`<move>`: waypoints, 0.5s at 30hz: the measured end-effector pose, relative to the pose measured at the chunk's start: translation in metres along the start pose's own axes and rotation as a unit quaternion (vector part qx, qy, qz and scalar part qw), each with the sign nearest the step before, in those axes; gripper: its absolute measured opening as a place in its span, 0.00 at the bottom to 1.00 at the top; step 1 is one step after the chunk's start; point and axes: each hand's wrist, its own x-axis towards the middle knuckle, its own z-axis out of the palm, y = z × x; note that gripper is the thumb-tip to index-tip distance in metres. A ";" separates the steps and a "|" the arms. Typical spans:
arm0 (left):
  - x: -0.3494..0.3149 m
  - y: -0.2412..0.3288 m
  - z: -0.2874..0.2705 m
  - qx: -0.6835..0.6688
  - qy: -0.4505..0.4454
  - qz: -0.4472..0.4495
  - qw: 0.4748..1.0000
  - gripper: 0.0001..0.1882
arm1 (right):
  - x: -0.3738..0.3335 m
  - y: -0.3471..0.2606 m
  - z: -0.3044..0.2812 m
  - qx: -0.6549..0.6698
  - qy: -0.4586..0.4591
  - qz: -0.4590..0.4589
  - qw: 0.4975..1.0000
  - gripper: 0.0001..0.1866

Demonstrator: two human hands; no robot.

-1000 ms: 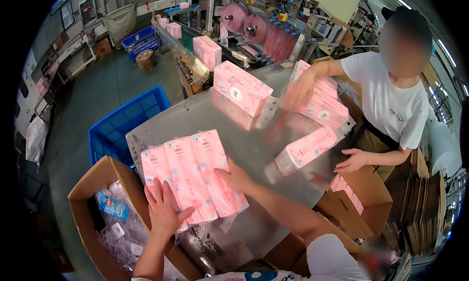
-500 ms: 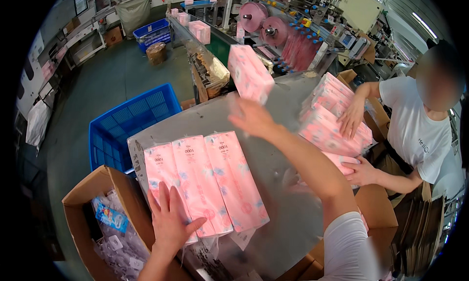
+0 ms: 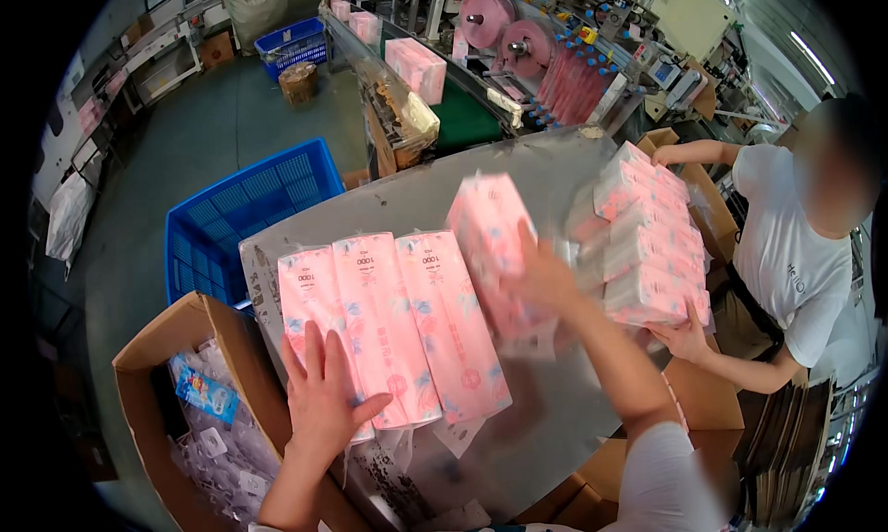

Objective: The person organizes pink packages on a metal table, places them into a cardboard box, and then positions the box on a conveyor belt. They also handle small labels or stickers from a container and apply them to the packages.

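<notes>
Three long pink tissue packs with a floral print lie side by side on the grey metal table, the middle tissue pack [image 3: 384, 328] between the other two. My left hand [image 3: 324, 384] rests on the lower part of the leftmost pack [image 3: 310, 291], its fingers spread and thumb out. To the right of the row, another pink tissue pack [image 3: 490, 222] stands slightly apart and tilted, smeared by motion. My right hand [image 3: 541, 278] is against that pack's right side, gripping it; the fingers are blurred and the far side of the grip is hidden.
At right a co-worker's hands [image 3: 684, 338] hold a stack of tissue packs [image 3: 647, 241]. A conveyor [image 3: 462, 125] carrying more packs ends at the table's [image 3: 555, 153] far edge. A blue crate [image 3: 250, 208] and a cardboard box [image 3: 199, 319] of plastic bags stand at left.
The loose pack has come from the conveyor's end toward me, beside the row, with my right hand now on it. The co-worker's packs have been straightened into a stack. My left hand stays put.
</notes>
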 end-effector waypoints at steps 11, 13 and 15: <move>-0.007 -0.021 -0.008 -0.232 0.043 0.006 0.972 0.50 | 0.026 -0.001 -0.030 0.049 0.148 -0.178 0.972 0.43; -0.008 -0.035 -0.005 -0.539 0.044 -0.193 0.818 0.41 | 0.089 -0.023 -0.044 -0.033 0.220 -0.154 0.963 0.44; -0.009 -0.067 -0.002 -0.559 -0.043 -0.265 0.785 0.33 | 0.138 -0.034 -0.057 -0.139 0.273 -0.114 0.945 0.46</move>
